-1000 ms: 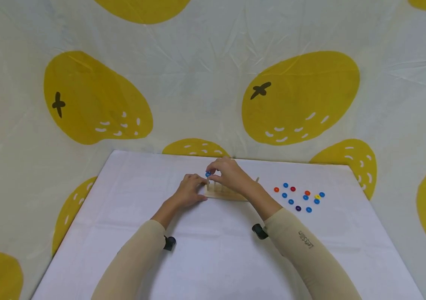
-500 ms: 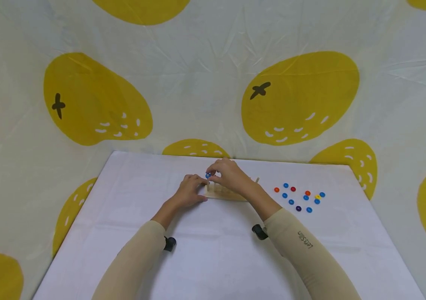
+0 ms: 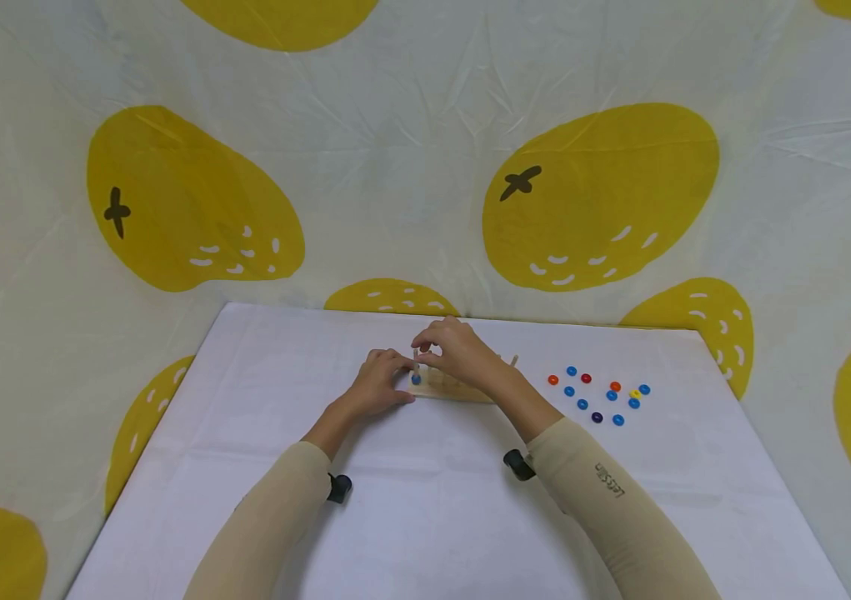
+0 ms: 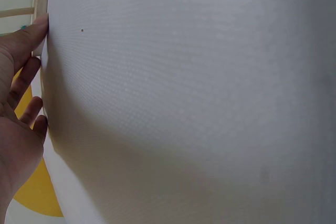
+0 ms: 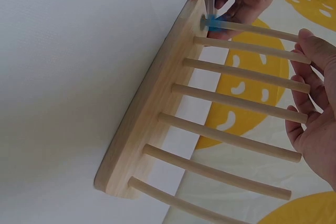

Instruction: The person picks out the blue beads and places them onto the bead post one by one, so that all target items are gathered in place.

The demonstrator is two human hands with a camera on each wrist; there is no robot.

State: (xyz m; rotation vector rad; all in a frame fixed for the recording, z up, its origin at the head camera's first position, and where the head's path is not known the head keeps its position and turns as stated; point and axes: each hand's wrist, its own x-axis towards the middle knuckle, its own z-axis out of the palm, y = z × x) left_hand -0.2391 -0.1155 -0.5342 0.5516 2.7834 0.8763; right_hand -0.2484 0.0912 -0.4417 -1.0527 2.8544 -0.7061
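Observation:
A pale wooden peg stand [image 3: 455, 389] with a row of several upright pegs stands on the white table. At its left end my left hand [image 3: 376, 382] grips the base, thumb on the front edge and fingers behind. A blue bead [image 3: 416, 379] is low on the leftmost peg; it looks blurred in the right wrist view [image 5: 216, 23]. My right hand [image 3: 458, 346] is above the stand beside the peg tops, with nothing between thumb and fingers. In the right wrist view, its thumb is at the tip of that end peg. The right hand hides part of the stand in the head view.
Several loose beads lie to the right of the stand, among them a blue bead [image 3: 618, 420], a dark purple bead [image 3: 597, 417], a red bead [image 3: 586, 378] and a yellow bead [image 3: 636, 393]. A fruit-print cloth [image 3: 395, 208] hangs behind the table [image 3: 425, 517].
The blue bead, earlier pinched by my right hand at the top of the leftmost peg, has been let go and has dropped down that peg. Both hands stay nearly in place.

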